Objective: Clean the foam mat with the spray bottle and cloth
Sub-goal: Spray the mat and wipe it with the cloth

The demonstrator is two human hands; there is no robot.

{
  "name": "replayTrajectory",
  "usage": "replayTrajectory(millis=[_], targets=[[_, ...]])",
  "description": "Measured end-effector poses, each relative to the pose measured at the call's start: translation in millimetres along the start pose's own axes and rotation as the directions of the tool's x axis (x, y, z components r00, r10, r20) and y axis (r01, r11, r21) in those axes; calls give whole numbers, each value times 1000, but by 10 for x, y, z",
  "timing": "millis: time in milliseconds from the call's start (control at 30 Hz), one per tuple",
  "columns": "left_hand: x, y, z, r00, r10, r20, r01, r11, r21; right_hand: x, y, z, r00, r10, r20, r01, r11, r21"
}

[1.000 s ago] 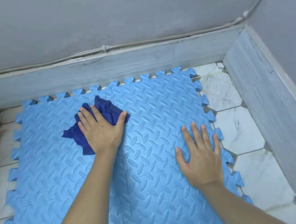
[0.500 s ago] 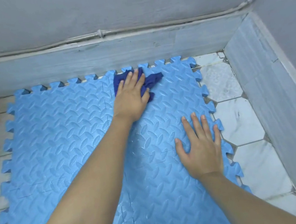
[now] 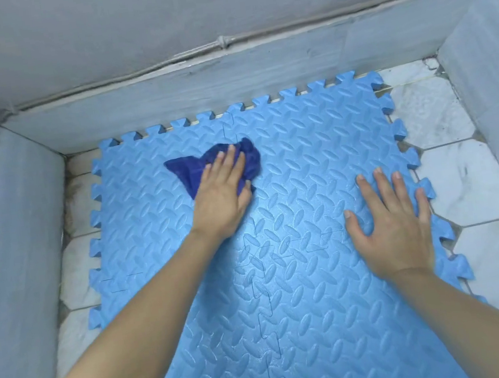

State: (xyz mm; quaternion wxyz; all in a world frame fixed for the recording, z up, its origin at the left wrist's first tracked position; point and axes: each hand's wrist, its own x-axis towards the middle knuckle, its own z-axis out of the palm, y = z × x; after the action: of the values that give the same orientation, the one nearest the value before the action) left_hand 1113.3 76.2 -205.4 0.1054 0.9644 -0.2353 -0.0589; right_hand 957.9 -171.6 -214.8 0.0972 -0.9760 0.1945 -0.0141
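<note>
Pressing down from your head view, your left hand (image 3: 222, 200) lies flat, fingers together, on the dark blue cloth (image 3: 204, 166) on the foam mat (image 3: 305, 308); your right hand (image 3: 394, 228) rests flat, fingers spread, near the mat's right edge.

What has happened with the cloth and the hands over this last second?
The left hand swept the dark blue cloth from the mat's left part up to its far edge, then back toward the middle. The right hand stayed flat on the foam mat. Nothing was picked up or released.
</note>
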Motion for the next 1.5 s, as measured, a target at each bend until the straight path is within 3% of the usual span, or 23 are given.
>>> replayTrajectory(millis=[67,100,133,200,267,333,400,500,633,733,800,867,933,1000,1067,1133,1200,1267,1333,1400,1500], targets=[[-69,54,4,975,203,96,-206,978,31,10,-17,-1,1000,1,-1,-1,1000,10],[-68,-52,-30,972,212,105,-216,976,28,16,-23,-4,1000,2,0,-2,1000,18],[-69,-203,-57,983,158,89,-160,987,14,19,-25,-7,1000,4,1,-4,1000,26],[-119,-583,-112,996,-86,21,86,996,-19,9,-20,-15,1000,13,2,-13,999,35],[-222,-940,-172,950,-310,-26,309,950,-49,0,-35,-34,1000,23,12,-24,999,37],[-367,-1135,-224,927,-375,-3,375,926,-46,14,-61,-51,999,27,26,-28,999,39],[-549,-1134,-261,950,-301,82,303,953,-19,17,-72,-69,999,29,43,-30,999,27],[-966,-901,-259,982,-24,186,18,999,33,-8,-62,-64,998,31,57,-32,999,19],[-1613,-406,-52,900,369,232,-395,916,76,2,-51,-40,999,32,22,-32,999,29],[-1556,-421,-23,882,438,175,-454,888,65,12,-63,-11,1000,21,2,-21,1000,15],[-1369,-580,-47,946,308,102,-316,945,84,13,-63,-16,1000,1,3,-1,1000,8],[-1122,-763,-68,1000,-3,-17,4,999,40,10,-51,-15,1000,-4,-2,4,1000,15],[-881,-854,-89,938,-327,-116,324,945,-42,-6,-57,-1,999,-22,-24,22,1000,10],[-680,-708,-73,877,-456,-153,454,890,-49,-23,-43,6,998,-26,-59,26,1000,8],[-604,-353,-8,941,-310,-132,310,951,-23,-31,-42,12,996,-18,-88,21,999,26],[-694,100,89,998,36,-43,-37,999,-7,-41,-57,18,995,0,-103,4,999,38],[-916,481,207,937,343,69,-345,938,22,-65,-54,-15,996,9,-88,0,994,109],[-1047,567,219,903,417,105,-424,904,56,-154,31,-81,998,26,-63,-12,979,206],[-992,389,179,956,290,51,-291,956,34,-386,238,-151,994,79,-79,-65,985,161],[-877,142,116,998,54,-11,-54,999,-5,-668,462,-177,984,144,-108,-137,988,75],[-732,-13,41,957,-273,-96,267,961,-72,-794,590,-115,974,185,-133,-168,977,132]])
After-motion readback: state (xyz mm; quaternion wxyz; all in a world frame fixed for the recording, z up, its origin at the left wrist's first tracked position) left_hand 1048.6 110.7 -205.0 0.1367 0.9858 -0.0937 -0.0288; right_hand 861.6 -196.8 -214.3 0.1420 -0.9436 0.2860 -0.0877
